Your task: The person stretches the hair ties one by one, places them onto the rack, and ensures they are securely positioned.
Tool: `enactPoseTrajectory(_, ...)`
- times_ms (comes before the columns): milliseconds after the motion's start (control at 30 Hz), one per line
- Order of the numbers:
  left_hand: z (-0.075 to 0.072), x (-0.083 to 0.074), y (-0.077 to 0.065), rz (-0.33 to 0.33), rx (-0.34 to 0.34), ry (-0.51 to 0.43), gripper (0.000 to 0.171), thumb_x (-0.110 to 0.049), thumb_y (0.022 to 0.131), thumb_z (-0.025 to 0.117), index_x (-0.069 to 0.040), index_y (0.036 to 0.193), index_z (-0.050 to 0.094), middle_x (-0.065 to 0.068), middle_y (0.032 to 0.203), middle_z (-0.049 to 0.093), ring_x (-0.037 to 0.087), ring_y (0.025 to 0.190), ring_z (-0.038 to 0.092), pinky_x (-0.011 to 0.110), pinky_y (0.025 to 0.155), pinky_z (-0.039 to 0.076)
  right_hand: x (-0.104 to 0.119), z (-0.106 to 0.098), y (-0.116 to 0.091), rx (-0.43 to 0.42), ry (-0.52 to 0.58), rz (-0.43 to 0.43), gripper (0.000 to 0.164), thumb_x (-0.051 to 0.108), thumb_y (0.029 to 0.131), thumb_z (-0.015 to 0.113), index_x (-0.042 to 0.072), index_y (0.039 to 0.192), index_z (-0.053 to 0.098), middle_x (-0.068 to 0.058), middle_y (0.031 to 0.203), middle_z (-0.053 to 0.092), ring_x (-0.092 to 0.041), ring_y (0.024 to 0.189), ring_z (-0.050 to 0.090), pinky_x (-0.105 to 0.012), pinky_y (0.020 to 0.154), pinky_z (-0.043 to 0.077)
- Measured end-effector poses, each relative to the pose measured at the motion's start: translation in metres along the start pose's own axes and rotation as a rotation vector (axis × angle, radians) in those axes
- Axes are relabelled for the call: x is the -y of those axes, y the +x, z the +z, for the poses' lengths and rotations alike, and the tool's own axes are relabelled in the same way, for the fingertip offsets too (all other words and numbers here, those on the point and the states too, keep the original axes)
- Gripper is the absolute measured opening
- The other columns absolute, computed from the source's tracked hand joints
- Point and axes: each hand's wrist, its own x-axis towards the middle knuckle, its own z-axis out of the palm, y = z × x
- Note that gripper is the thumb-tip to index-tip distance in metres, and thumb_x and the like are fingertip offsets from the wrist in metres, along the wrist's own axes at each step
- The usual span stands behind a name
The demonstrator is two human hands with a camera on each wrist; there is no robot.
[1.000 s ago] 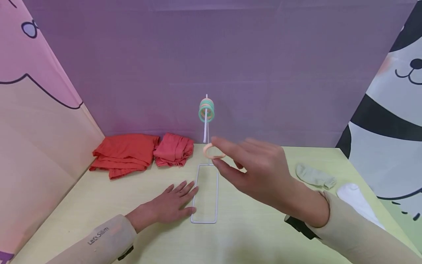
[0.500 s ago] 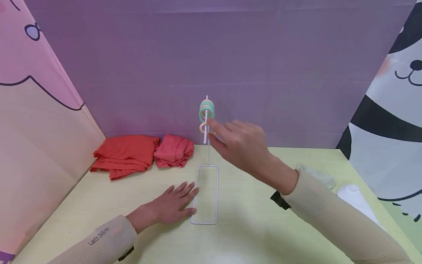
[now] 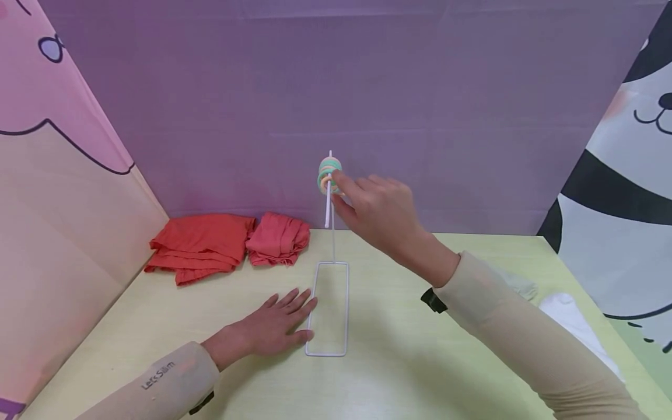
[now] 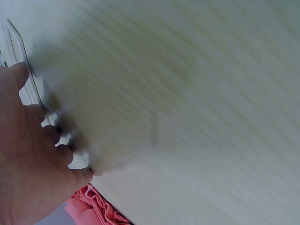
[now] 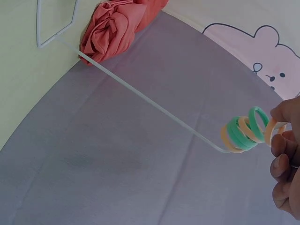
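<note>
A thin white wire stand has a rectangular base (image 3: 347, 309) on the table, a tall upright (image 5: 140, 95) and a rod (image 3: 328, 210) pointing toward me. Several green and peach rings (image 5: 240, 135) hang bunched at the rod's far end. My right hand (image 3: 379, 213) pinches a peach ring (image 5: 268, 133) between thumb and index finger. That ring is around the rod, just in front of the foremost green ring; its right side is hidden by the fingers. Low on the table, my left hand (image 3: 265, 328) lies with fingers spread, fingertips resting on the base's left wire.
Two folded red cloths, a larger one (image 3: 205, 239) and a smaller one (image 3: 278, 239), lie at the back left. A white sock (image 3: 574, 324) lies at the right, beside a pale grey-green sock (image 3: 520, 284) partly covered by my sleeve. A purple curtain (image 3: 446, 116) hangs behind the table.
My right hand has moved up and away from me, bringing the peach ring over the rod's near end and along it to the other rings. The left hand has stayed in place.
</note>
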Motion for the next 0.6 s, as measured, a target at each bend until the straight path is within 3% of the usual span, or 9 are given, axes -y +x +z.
enactPoseTrajectory(333,-0.001,-0.004,0.004,0.011,0.01,-0.011,0.074,-0.058,0.102,0.042,-0.018,0.161,0.022,0.006,0.17,0.016,0.034,0.157,0.009,0.064,0.122,0.014,-0.006,0.001,-0.001,0.079,-0.032,0.059,0.021,0.025,0.092,0.069,0.013,0.109,0.069,-0.001,0.06,0.065,-0.018,0.05,0.057,-0.028,0.043,0.042)
enactPoseTrajectory(600,-0.003,-0.004,0.003,0.016,-0.002,0.0,0.074,-0.058,0.102,0.041,-0.017,0.161,0.023,0.007,0.169,0.016,0.035,0.157,0.009,0.064,0.122,0.014,-0.007,-0.011,-0.012,0.106,-0.017,0.065,0.03,0.033,0.091,0.069,0.014,0.114,0.068,0.0,0.06,0.06,-0.018,0.051,0.053,-0.03,0.042,0.036)
